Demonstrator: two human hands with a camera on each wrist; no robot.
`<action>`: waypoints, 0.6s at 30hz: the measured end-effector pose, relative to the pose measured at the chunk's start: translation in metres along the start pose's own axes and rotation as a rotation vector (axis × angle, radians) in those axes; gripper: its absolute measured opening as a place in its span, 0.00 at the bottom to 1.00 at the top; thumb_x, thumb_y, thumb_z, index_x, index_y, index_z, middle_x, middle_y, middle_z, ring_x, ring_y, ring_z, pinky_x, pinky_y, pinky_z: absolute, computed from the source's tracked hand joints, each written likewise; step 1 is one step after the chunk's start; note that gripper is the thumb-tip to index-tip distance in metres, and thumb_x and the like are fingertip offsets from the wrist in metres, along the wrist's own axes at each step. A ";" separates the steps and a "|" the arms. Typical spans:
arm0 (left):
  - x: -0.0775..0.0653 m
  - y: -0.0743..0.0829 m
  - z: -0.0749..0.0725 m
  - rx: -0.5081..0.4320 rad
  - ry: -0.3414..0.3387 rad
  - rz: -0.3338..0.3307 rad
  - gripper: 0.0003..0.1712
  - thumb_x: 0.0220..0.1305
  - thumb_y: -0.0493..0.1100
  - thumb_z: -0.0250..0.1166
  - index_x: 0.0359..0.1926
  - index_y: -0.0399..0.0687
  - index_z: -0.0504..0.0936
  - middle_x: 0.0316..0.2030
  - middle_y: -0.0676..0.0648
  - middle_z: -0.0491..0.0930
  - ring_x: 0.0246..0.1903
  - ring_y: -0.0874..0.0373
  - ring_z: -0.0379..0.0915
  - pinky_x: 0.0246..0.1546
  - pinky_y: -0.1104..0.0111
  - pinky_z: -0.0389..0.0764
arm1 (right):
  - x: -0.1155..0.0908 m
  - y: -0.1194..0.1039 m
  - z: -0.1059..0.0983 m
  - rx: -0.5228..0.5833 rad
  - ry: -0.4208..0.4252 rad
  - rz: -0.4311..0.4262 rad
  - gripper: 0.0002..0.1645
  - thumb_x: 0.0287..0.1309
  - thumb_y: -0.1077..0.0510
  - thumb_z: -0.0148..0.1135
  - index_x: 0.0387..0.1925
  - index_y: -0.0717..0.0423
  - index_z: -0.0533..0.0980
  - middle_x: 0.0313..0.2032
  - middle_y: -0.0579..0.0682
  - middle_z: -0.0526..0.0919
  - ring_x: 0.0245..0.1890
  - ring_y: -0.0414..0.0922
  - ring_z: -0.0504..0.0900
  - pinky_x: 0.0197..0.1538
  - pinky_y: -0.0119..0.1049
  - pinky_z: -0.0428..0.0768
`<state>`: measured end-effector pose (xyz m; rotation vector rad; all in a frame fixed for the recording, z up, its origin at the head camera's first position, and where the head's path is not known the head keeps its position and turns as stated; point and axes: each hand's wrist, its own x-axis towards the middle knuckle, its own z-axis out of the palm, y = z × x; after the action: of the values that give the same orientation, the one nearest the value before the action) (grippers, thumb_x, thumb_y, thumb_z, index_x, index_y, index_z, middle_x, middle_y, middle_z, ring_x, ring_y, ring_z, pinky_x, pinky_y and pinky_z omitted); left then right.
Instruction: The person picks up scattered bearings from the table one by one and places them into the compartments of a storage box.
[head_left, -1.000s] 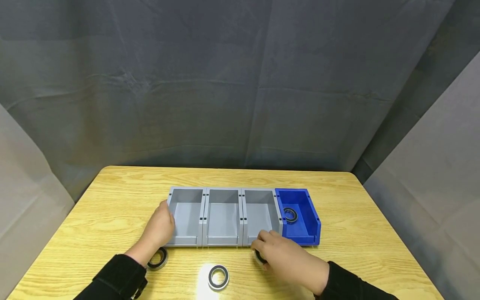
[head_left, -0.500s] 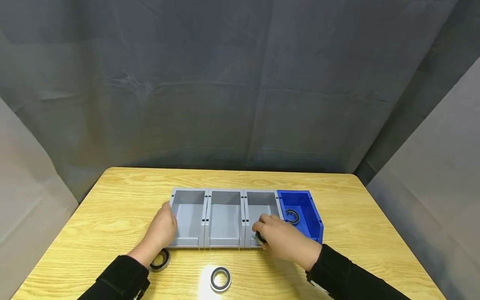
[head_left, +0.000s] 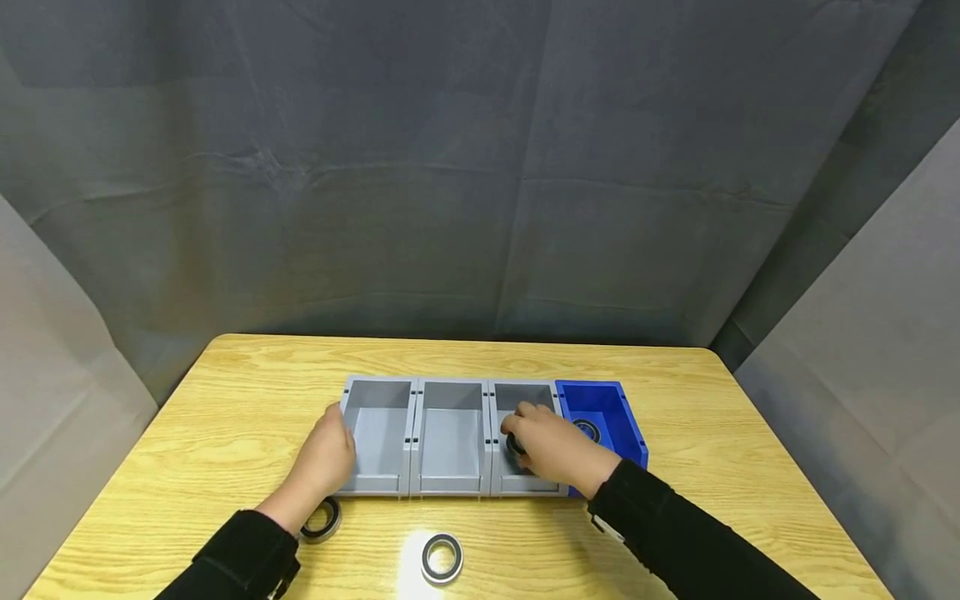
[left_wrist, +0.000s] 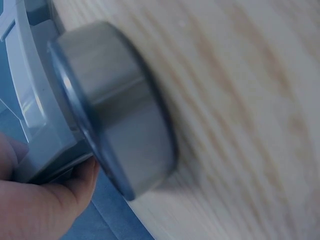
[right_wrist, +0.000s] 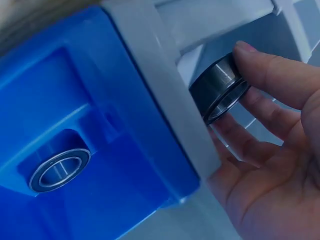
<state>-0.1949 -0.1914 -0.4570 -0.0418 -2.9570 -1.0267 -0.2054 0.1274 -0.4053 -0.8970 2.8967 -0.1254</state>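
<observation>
My right hand [head_left: 558, 443] pinches a ball bearing [right_wrist: 220, 90] between thumb and fingers, inside the third grey bin [head_left: 523, 483] from the left. Only a dark part of that bearing shows past the fingers in the head view. My left hand [head_left: 324, 450] grips the outer side wall of the leftmost grey bin [head_left: 378, 433]; in the left wrist view thumb and fingers clasp its edge. Close by that wrist, a second bearing [left_wrist: 117, 110] lies on the table, partly hidden by the forearm in the head view.
A blue bin [head_left: 618, 429] at the row's right end holds one bearing [right_wrist: 60, 170]. Between the outer grey bins stands another grey bin [head_left: 452, 433]. One more bearing [head_left: 442, 558] lies on the wooden table [head_left: 225, 400] in front. Grey curtains hang behind.
My right hand has carried its bearing from in front of the bins, over the front rim, into the third grey bin. The left hand keeps its grip on the leftmost bin.
</observation>
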 end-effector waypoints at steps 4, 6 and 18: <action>0.001 -0.001 0.001 -0.006 -0.001 0.001 0.27 0.73 0.30 0.39 0.66 0.13 0.51 0.58 0.16 0.65 0.62 0.25 0.64 0.61 0.41 0.70 | 0.012 0.005 0.003 0.016 0.004 0.015 0.23 0.53 0.62 0.76 0.52 0.58 0.81 0.44 0.54 0.79 0.46 0.52 0.79 0.51 0.46 0.82; 0.001 -0.001 0.002 -0.004 0.001 0.002 0.27 0.73 0.30 0.40 0.66 0.13 0.51 0.58 0.16 0.65 0.61 0.25 0.64 0.61 0.41 0.70 | 0.018 0.006 0.004 0.014 0.002 0.024 0.23 0.53 0.63 0.76 0.51 0.58 0.81 0.43 0.55 0.79 0.46 0.53 0.79 0.51 0.47 0.81; 0.000 0.000 0.001 -0.007 0.011 0.001 0.26 0.74 0.30 0.39 0.66 0.13 0.52 0.57 0.16 0.68 0.60 0.26 0.66 0.60 0.41 0.71 | 0.036 0.007 0.016 -0.006 -0.050 0.088 0.21 0.56 0.63 0.73 0.51 0.63 0.79 0.43 0.60 0.79 0.47 0.57 0.80 0.53 0.50 0.80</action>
<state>-0.1954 -0.1909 -0.4579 -0.0373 -2.9435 -1.0335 -0.2362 0.1119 -0.4248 -0.7606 2.8859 -0.0858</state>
